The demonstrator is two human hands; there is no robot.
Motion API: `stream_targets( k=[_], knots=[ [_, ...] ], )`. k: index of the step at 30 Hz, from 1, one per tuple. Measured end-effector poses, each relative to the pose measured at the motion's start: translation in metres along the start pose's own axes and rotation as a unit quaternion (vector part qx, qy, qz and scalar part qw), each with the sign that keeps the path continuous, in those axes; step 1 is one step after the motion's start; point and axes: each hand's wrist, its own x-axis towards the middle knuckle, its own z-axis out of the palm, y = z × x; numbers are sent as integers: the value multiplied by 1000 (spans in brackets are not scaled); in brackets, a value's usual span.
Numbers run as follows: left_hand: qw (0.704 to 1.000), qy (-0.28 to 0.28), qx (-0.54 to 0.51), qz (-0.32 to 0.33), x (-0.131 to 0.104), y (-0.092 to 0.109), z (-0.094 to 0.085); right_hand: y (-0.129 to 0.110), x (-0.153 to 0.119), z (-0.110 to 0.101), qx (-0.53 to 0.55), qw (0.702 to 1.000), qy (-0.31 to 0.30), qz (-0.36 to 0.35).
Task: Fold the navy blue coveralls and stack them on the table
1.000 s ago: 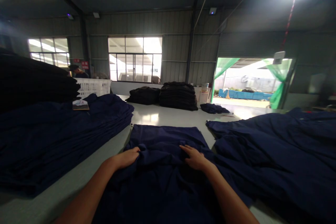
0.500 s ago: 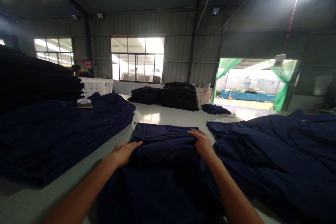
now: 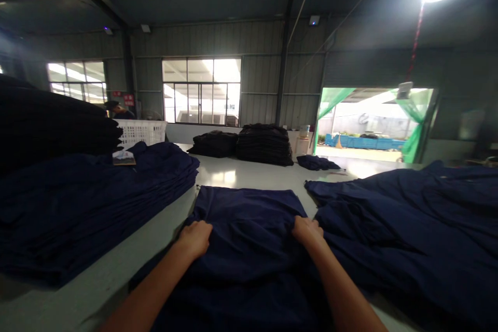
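A navy garment point(image 3: 249, 249) lies spread on the pale table point(image 3: 218, 176) in front of me, its straight far edge pointing away and its near part bunched in loose folds. What kind of garment it is does not show. My left hand point(image 3: 195, 238) is closed on its left side, fingers curled into the cloth. Level with it, my right hand point(image 3: 308, 229) grips the right side in the same way. Small dark cord ends stick out at the far left corner.
Stacked navy garments point(image 3: 155, 192) lie left, with a small card-like block point(image 3: 123, 157) on top. More navy cloth point(image 3: 408, 218) is heaped right. Black folded piles point(image 3: 264, 144) stand at the back, near a white basket point(image 3: 142, 134). A person point(image 3: 119, 110) is behind it.
Both hands have drawn back toward me and closed from flat, outstretched fingers into grips on the garment's sides. The far part of the cloth now lies smoother. The view has shifted slightly.
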Motion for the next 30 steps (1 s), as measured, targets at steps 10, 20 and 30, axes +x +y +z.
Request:
stream_targets(
  k=[10, 20, 30],
  knots=[
    [992, -40, 51, -106, 20, -14, 48, 9, 5, -8, -7, 989, 123, 82],
    [997, -52, -38, -51, 0, 21, 54, -32, -10, 26, -38, 982, -170, -74],
    [995, -76, -56, -37, 33, -29, 58, -42, -6, 39, -13, 980, -141, -137]
  ],
)
